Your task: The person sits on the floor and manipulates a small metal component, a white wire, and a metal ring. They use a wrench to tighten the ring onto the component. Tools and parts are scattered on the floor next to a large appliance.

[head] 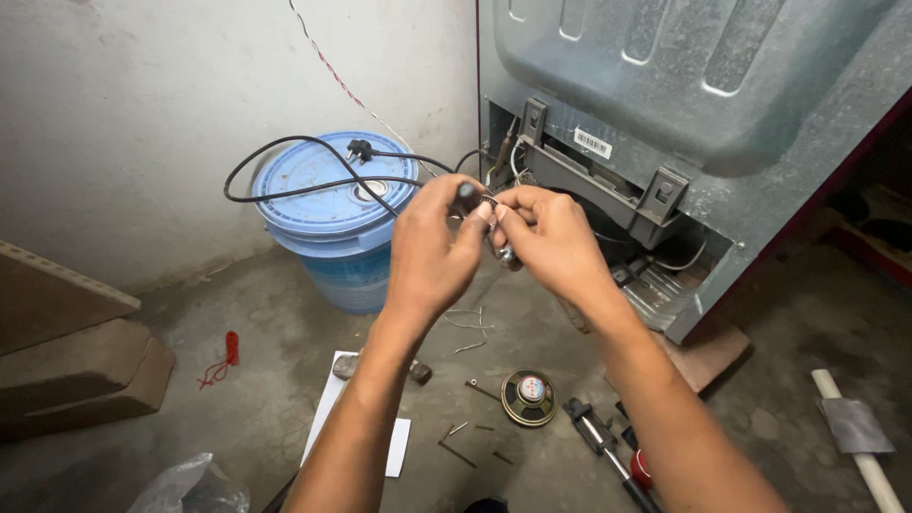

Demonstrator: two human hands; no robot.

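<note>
My left hand (432,242) and my right hand (551,237) meet in front of me, fingertips together. Between them they pinch a small dark and silver part (491,220), with a dark rounded end showing above my left thumb and a metal tip below my right fingers. Thin wires (467,323) hang down from the hands. Behind the hands stands the grey back of a refrigerator (684,85) with its lower compartment (655,275) open. What exactly the small part is cannot be told.
A blue lidded bucket (332,204) stands by the wall with a black power cord and plug (359,149) lying on its lid. On the concrete floor lie a white sheet (332,399), a round speaker (529,397), a screwdriver (608,451), screws, a red string (224,356), a white pipe (855,437), and bricks (66,370).
</note>
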